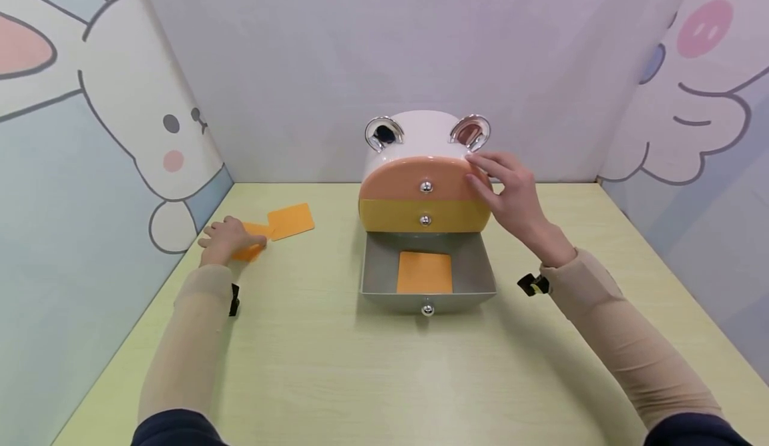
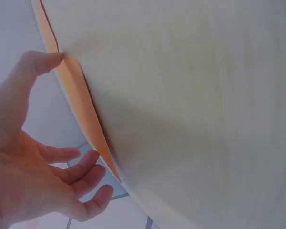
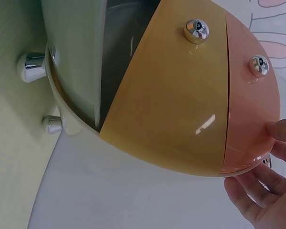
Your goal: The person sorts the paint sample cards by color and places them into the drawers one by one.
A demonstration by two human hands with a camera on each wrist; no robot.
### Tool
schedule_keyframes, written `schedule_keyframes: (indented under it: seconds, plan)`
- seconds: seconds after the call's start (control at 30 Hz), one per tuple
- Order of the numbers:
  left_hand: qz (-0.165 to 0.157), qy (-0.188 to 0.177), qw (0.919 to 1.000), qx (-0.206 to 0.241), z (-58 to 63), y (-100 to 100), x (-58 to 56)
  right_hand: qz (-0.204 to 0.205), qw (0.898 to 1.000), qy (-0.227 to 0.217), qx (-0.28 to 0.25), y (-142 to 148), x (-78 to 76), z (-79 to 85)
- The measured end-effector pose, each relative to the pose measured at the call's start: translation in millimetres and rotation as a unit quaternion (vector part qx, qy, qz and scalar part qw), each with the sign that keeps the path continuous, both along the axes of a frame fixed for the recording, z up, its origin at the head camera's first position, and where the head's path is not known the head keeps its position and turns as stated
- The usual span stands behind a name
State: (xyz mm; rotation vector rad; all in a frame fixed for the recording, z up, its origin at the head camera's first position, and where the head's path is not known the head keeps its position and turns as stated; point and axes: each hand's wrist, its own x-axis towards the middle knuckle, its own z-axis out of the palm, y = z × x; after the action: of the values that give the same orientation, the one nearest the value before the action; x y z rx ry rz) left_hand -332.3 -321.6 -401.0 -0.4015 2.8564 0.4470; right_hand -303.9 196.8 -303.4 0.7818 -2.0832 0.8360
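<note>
A small cabinet (image 1: 425,172) with silver-ringed ears has a peach top drawer, a yellow middle drawer and a grey bottom drawer (image 1: 384,272). The bottom one is pulled out, with an orange card (image 1: 424,272) lying inside. My right hand (image 1: 518,195) holds the cabinet's upper right edge, thumb on the peach front (image 3: 252,105) and fingers along the rim. At the table's left side, my left hand (image 1: 227,239) is over another orange card (image 2: 81,95). Its thumb touches that card; the other fingers are spread and loosely bent near its far edge.
One more orange card (image 1: 291,221) lies on the pale wooden table (image 1: 300,366), right beside the card under my left hand. Cartoon-printed panels (image 1: 120,132) border the table at left and right, and a plain light wall (image 1: 300,65) stands behind the cabinet.
</note>
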Motion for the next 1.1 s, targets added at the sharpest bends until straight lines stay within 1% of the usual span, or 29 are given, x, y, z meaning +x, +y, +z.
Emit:
schedule_keyframes:
  seconds: [0.2, 0.33, 0.47, 0.57, 0.7, 0.87, 1.0, 1.1]
  plan:
    - [0.019, -0.006, 0.9998, 0.0, 1.7, 1.2, 2.3, 0.001, 1.0, -0.004, 0.001, -0.7, 1.0, -0.5]
    - [0.018, -0.013, 0.9997, 0.007, 5.1, -1.5, 3.2, 0.002, 1.0, -0.003, 0.0, -1.4, 0.8, -0.3]
    - [0.002, -0.014, 0.9997, 0.02, 12.7, -3.9, 3.5, 0.002, 1.0, 0.0, -0.002, -2.1, 0.6, 0.6]
    - [-0.021, -0.013, 0.9992, 0.031, 20.9, -1.8, 5.5, 0.001, 1.0, -0.004, -0.002, -2.9, 1.0, 1.4]
    - [-0.045, -0.003, 0.9982, 0.041, 30.7, 7.3, 9.5, -0.003, 1.0, -0.014, -0.002, -3.8, 2.0, 1.6]
    - [-0.06, 0.022, 0.9972, 0.04, 41.4, 22.1, 10.1, -0.007, 1.0, -0.018, -0.002, -4.2, 1.3, 1.2]
    - [-0.083, 0.022, 0.9955, 0.039, 43.9, 32.2, 8.3, -0.009, 1.0, -0.008, -0.011, -4.9, 0.1, 1.3]
    - [-0.116, -0.004, 0.9928, 0.027, 41.1, 39.5, 10.1, -0.005, 1.0, -0.003, -0.013, -5.5, -1.1, 1.3]
